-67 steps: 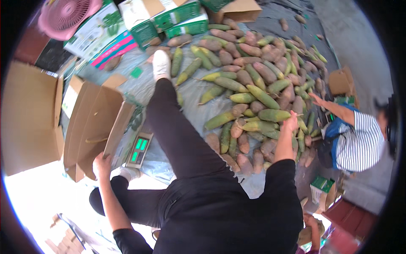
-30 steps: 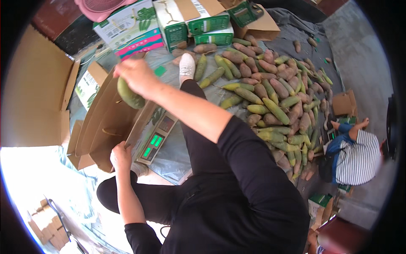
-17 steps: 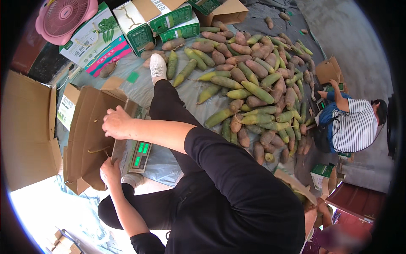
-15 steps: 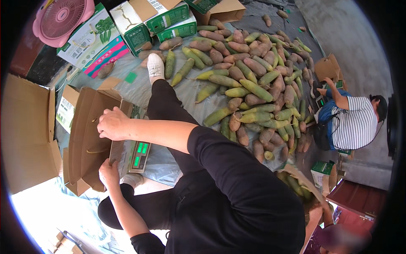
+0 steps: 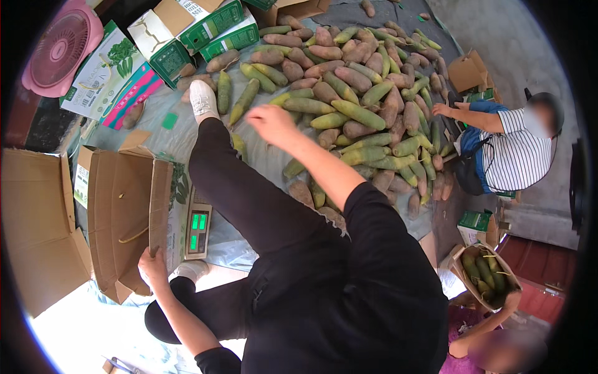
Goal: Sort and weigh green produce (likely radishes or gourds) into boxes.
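My left hand (image 5: 152, 269) pinches the near edge of an open cardboard box (image 5: 121, 212). Inside that box a thin yellowish strand (image 5: 134, 235) lies against the brown wall. Right beside the box is a weighing scale (image 5: 198, 232) with lit green digits; how far it reaches under the box is hidden. My right hand (image 5: 274, 126) is raised by the left side of the vegetable heap, fingers loosely bent and apart, with nothing seen in them. Long green radishes (image 5: 358, 115) and brownish-pink roots (image 5: 353, 79) make up the heap; one green radish (image 5: 245, 101) lies near that hand.
Green-and-white cartons (image 5: 215, 28) and a pink fan (image 5: 62, 47) stand at the far left. A large open carton (image 5: 37, 230) is at left. To the right a person in a striped shirt (image 5: 517, 149) crouches; lower right, another person holds a box of radishes (image 5: 483, 274).
My right hand has left the box and swung right and away to the heap. My left hand keeps hold of the box edge. The lower-right person's radish box has come further into view.
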Tool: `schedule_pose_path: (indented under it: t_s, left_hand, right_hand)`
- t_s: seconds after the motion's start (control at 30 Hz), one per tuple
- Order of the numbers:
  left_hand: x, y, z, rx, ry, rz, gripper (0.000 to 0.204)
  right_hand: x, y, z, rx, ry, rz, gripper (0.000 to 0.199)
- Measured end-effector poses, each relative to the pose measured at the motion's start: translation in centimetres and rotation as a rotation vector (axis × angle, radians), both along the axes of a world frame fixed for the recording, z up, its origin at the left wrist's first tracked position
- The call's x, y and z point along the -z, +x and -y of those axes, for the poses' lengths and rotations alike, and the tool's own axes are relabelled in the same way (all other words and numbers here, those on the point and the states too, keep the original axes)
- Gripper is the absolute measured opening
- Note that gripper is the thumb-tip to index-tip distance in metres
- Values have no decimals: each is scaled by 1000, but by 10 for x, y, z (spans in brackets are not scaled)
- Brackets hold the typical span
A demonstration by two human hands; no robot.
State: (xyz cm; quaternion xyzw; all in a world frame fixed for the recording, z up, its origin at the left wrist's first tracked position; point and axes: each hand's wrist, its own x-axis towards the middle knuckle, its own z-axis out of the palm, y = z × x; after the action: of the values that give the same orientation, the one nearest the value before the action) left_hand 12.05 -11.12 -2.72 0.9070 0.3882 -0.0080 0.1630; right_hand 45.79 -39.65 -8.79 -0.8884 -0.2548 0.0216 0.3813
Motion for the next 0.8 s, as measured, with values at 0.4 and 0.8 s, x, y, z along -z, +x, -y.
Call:
schedule_pose_path:
  t_s: [0.4, 0.8]
  left_hand:
    - [4, -1, -4, -2, -2, -5, 22]
    - [8, -7, -3, -19, 55, -31, 20]
  right_hand:
    - [93, -33, 189, 229, -967, -380, 21]
    - [122, -55, 181, 79, -1146, -354, 30]
